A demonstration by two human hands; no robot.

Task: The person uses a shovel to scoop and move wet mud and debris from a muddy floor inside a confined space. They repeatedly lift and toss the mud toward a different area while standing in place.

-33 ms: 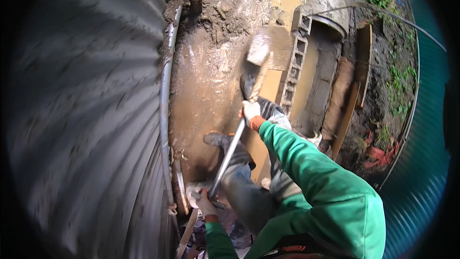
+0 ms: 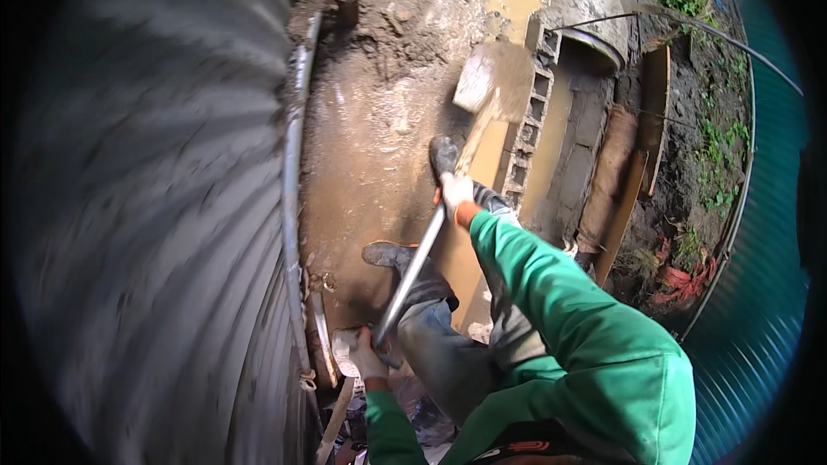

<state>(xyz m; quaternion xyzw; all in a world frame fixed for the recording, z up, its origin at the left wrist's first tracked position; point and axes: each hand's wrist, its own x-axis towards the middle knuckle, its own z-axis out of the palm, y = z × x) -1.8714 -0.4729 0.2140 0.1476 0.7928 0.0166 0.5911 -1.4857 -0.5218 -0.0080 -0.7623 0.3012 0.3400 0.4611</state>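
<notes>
Since the shovel point(image 2: 494, 77) looks stiff and heavy, hold its middle and end, where your right hand point(image 2: 455, 193) and left hand point(image 2: 370, 358) squeeze.

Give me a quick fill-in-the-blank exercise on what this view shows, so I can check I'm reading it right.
1. Of the left hand and right hand, the ____ hand is nearer the blade of the shovel.
2. Both sleeves are coloured ____.
3. The hollow blocks lie to the ____ of the blade in the picture.
4. The grey corrugated sheet fills the picture's ____ side.

Missing words: right; green; right; left.
</notes>
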